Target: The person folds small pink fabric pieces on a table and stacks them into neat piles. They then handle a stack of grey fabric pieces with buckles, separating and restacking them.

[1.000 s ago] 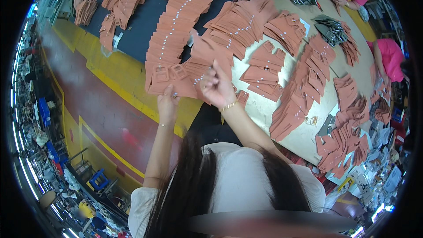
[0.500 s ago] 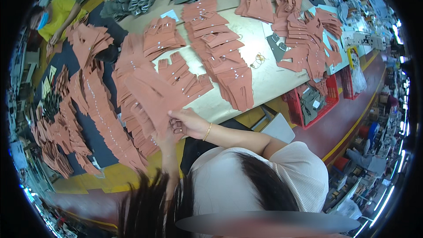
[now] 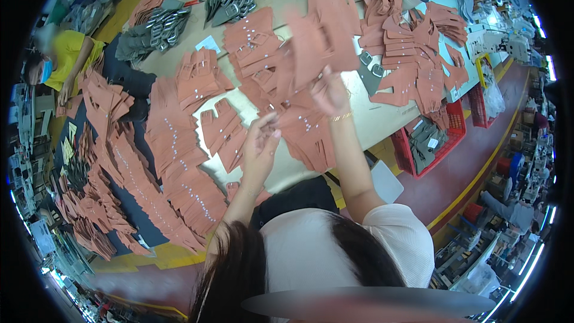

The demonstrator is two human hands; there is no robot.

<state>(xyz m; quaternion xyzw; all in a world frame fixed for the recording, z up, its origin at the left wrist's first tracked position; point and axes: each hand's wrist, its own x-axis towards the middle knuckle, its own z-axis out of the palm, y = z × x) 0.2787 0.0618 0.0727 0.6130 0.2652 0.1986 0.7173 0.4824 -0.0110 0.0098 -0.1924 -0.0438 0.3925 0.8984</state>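
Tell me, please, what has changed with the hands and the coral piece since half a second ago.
The right hand has carried the coral piece rightward and farther out over the pale table. The left hand has moved right too and is now apart from that piece. The red crate stands beside the table as before.

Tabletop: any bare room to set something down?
Bare tabletop between the right hand, the orange heap at right and the edge near the red crate. Smaller strips beside the left hand. Crowded: the left side, with overlapping orange rows.
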